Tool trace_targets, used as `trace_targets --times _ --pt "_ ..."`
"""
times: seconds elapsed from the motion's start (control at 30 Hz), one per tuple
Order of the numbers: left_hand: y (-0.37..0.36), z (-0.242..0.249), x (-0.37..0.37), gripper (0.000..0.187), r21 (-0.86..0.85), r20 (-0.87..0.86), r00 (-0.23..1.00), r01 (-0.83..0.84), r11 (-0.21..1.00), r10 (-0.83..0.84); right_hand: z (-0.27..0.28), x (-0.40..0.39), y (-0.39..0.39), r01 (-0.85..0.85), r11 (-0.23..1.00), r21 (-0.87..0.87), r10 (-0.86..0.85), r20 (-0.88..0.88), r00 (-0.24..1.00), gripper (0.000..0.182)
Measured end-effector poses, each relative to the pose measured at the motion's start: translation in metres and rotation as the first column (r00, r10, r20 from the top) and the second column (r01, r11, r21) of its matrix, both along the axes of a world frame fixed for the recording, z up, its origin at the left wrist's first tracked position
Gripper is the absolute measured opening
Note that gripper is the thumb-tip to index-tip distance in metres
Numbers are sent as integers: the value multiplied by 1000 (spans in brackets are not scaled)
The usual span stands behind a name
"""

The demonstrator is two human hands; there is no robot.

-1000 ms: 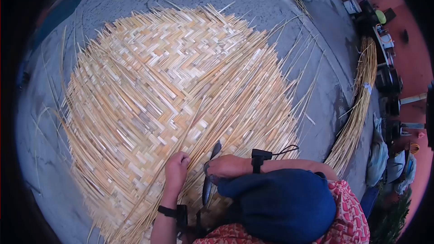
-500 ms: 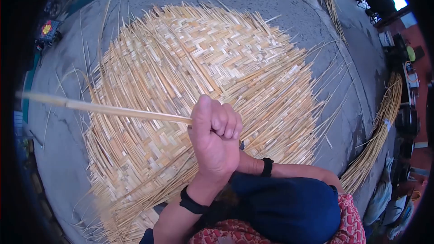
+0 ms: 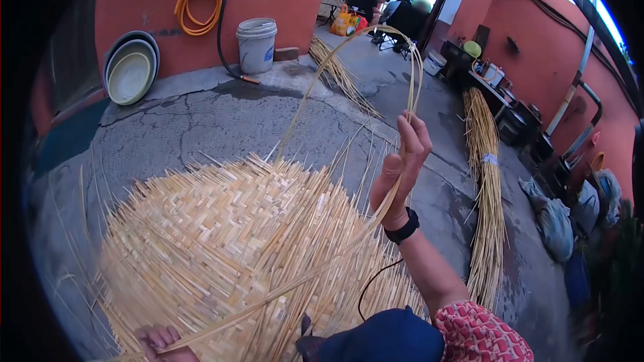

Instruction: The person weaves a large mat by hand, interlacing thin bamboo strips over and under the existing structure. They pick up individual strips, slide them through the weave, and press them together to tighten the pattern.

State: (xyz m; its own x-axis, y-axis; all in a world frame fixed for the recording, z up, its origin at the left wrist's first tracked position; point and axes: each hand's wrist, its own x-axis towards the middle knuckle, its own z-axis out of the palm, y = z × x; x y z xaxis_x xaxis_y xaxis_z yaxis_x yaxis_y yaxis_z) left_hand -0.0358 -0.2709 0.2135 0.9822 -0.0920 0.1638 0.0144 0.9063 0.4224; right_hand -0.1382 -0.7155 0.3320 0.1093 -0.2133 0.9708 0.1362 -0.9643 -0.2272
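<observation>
A wide woven mat of pale straw-coloured strips (image 3: pixel 201 228), its loose ends sticking out all round, lies on the ground before me. My right hand (image 3: pixel 406 161) is raised beyond its right side, fingers closed around long, thin plant strips (image 3: pixel 312 271). From that hand the strips loop upward, bend over to the left and come down towards the mat's far edge. They also run slanting down across the mat to my left hand (image 3: pixel 163 343), which is closed on them at the lower left. Part of the left hand is cut off by the frame's bottom.
A tied bundle of stalks (image 3: pixel 488 194) lies along the right, another stalk bundle (image 3: pixel 342 80) farther back. Against the red wall stand a white bucket (image 3: pixel 257 47) and basins (image 3: pixel 131 74). People (image 3: pixel 396 10) sit near the doorway. Bags (image 3: pixel 550 224) lie far right.
My view has tilted up towards the walls. My left hand has gone from above the mat's middle to the lower left; my right hand has come up into sight with the strips looped above it.
</observation>
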Motion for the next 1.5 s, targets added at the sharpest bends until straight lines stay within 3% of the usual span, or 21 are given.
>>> trace_targets --times 0.07,0.1,0.17,0.27,0.3,0.33,0.4,0.53,0.6,0.63,0.7,0.77,0.83,0.93,1.07,1.13,1.23,1.3,1.37,1.43,1.5 --pt "1 -1 2 20 169 -159 986 -12 985 40 -18 2 -17 333 926 -176 -375 -334 865 48" --pt "1 -2 2 22 336 -312 944 3 942 108 -38 6 -24 375 894 -245 -448 -524 725 47" --pt "0 -15 2 24 429 -289 951 29 903 107 -84 11 -25 302 880 -367 -467 -785 407 45" --pt "-15 -52 0 25 537 -327 930 36 843 168 -130 36 40 -250 924 -288 -133 -857 498 41" --pt "-19 -72 -4 25 552 -379 899 27 833 222 -125 39 79 -426 903 -55 121 -919 376 45" --pt "-3 -106 1 32 541 -297 953 125 832 50 -136 44 110 -544 830 123 332 -892 305 49" --pt "-17 -100 -9 32 551 -282 958 121 826 47 -152 60 152 -615 596 516 573 -810 -125 49" --pt "-2 -102 -1 31 524 -321 925 -5 852 202 -158 82 170 -628 610 483 576 -815 -66 35" --pt "13 -93 -4 29 379 -437 889 47 924 134 -159 80 169 -710 667 224 642 -657 396 28" --pt "18 -93 -6 29 220 -539 839 59 974 71 -175 82 171 -688 687 233 635 -654 411 28" --pt "37 -114 -5 27 172 -520 854 127 977 -19 -209 87 187 -671 616 412 646 -752 131 32" --pt "47 -123 -3 27 358 -371 929 152 921 -9 -212 86 192 -664 640 386 646 -739 192 40" --pt "42 -107 0 29 195 -419 906 154 969 -60 -197 83 188 -708 511 487 781 -607 146 41" --pt "36 -77 -3 22 514 -129 989 3 858 73 -206 91 178 -652 540 532 775 -617 138 37" --pt "30 -71 0 21 697 -36 986 -90 711 160 -220 95 180 -540 531 653 778 -629 3 26" --pt "16 -66 -3 26 835 -72 946 -117 537 317 -222 89 180 -548 533 645 784 -619 34 24" --pt "8 -72 -4 32 846 -140 893 -117 521 428 -226 90 185 -601 562 569 772 -621 134 19" --pt "26 -116 15 38 867 -122 897 -112 486 425 -218 90 180 -585 734 346 584 -761 283 15" --pt "46 -151 25 29 722 -191 901 -139 678 389 -218 95 179 -594 730 338 602 -730 325 17" --pt "39 -139 16 24 699 -252 907 -71 712 338 -210 93 174 -632 685 361 652 -691 312 18" --pt "13 -120 5 12 594 -145 945 -155 789 294 -214 92 170 -603 518 607 772 -635 24 26"
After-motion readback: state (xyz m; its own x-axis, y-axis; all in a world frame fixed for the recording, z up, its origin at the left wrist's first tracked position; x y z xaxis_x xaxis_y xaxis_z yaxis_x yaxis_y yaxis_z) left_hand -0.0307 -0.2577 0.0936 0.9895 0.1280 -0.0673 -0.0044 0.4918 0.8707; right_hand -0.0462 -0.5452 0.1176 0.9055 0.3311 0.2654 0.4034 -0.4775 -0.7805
